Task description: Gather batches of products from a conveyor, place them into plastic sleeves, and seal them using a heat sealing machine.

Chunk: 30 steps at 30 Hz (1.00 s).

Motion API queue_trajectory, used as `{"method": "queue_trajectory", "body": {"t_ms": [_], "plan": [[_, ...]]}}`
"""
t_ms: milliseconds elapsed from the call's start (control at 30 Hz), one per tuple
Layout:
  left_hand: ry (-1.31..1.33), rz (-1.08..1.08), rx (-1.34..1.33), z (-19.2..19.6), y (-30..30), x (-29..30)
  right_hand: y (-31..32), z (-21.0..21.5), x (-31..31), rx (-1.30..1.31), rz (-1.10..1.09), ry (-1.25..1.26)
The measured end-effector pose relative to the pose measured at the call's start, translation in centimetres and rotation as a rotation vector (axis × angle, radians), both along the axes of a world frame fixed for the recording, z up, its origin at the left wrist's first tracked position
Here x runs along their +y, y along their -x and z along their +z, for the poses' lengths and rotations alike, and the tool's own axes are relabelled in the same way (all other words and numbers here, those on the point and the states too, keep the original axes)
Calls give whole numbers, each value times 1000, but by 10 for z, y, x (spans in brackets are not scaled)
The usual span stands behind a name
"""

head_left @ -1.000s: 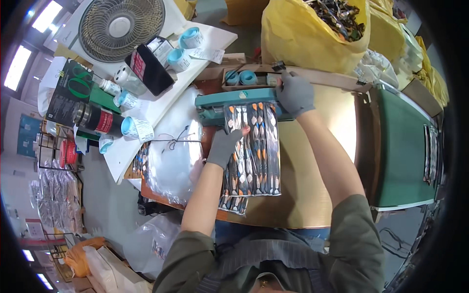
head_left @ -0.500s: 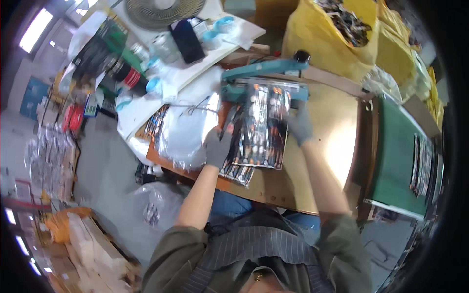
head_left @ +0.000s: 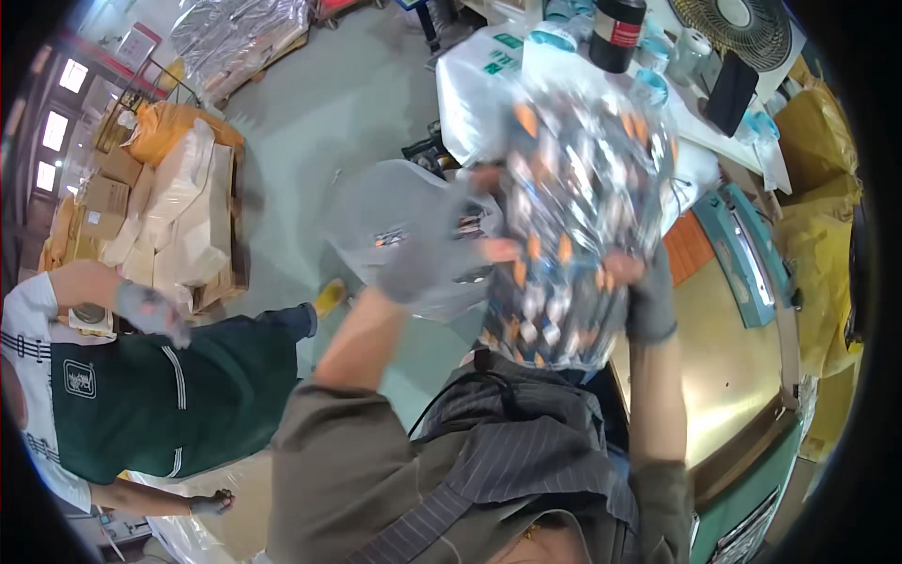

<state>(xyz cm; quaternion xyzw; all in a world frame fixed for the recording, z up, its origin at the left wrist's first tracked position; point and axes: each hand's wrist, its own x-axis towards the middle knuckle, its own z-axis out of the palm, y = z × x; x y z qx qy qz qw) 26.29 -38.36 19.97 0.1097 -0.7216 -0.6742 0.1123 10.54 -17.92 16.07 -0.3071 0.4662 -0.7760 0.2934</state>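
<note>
A bundle of glossy clear plastic packs (head_left: 573,226) with dark, orange and white patterned contents hangs in front of my torso, blurred by motion. My right hand (head_left: 650,291), in a grey fingertip-less glove, grips its right side, the thumb lying over the front. At the left edge is my left hand (head_left: 432,249), gloved alike, thumb and forefinger apart and pointing at the packs; blur hides whether they touch. Below and behind that hand, a translucent plastic bag (head_left: 362,211) with similar patterned pieces in it stands on the floor.
On the right, a teal bar sealer (head_left: 742,254) sits on the golden worktable (head_left: 709,376). A fan (head_left: 738,23), phone (head_left: 730,94) and dark bottle (head_left: 617,36) occupy the white table behind. A co-worker in a green apron (head_left: 178,395) is at left, near a pallet of boxes (head_left: 202,216).
The packs have been lifted off the worktable beside the sealer and brought left, toward my body. My view has swung left, bringing the co-worker in. My left hand's fingers have spread.
</note>
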Motion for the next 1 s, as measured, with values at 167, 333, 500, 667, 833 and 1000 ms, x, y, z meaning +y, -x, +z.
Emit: {"method": "queue_trajectory", "body": {"t_ms": [167,333,500,667,833,1000], "plan": [[1498,-3,-632,-47,-111,-95,-31,57,-144,309,35,21],[1335,-242,-856,-52,-153,-104,-52,15,-189,1073,670,-463],[1400,-195,-559,-63,-172,-97,-101,-105,-199,1688,447,-491],[1455,-106,-460,-53,-152,-91,-48,-115,-186,1523,133,-973],[1354,93,-120,-16,-100,-59,-32,-22,-66,1070,-132,-384],[953,7,223,3,17,18,-41,-102,136,745,-805,-1096]]}}
